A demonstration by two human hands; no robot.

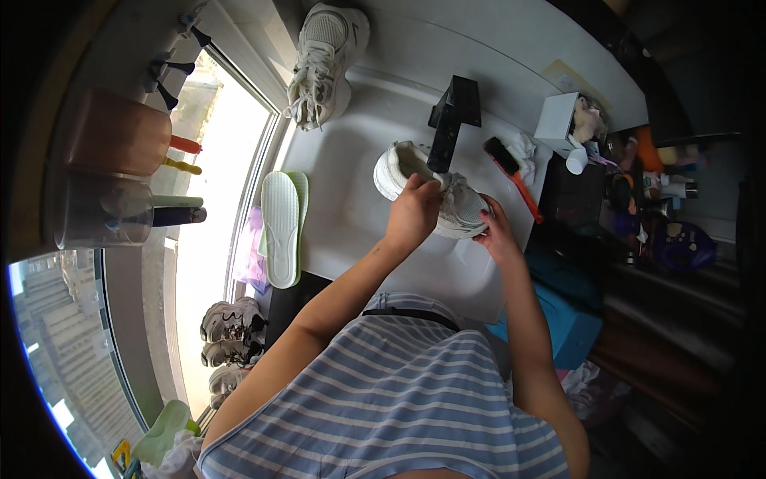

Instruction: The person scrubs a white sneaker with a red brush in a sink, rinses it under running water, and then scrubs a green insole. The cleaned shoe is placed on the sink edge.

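Observation:
A white sneaker [459, 206] is held over the white sink basin [353, 239], just below the black faucet [444, 138]. My left hand [413, 209] pinches the sneaker near its tongue and collar. Around the toe end, my right hand [495, 230] grips the sole and side, thumb on the upper. Another pair of white laced sneakers [320, 66], or one overlapping another, stands on the sink's far left corner. To the right of the faucet lies a red-handled scrub brush [513, 173] with dark bristles, resting by a crumpled white cloth [523, 152].
Pale green-edged insoles [280, 230] lie on the left rim beside a purple plastic packet [252, 251]. Several shoes [232, 335] line the windowsill. Wall-mounted cups [114, 135] hang at left. A white box [556, 123] and bottles [670, 185] crowd the right; a blue container [568, 323] stands below.

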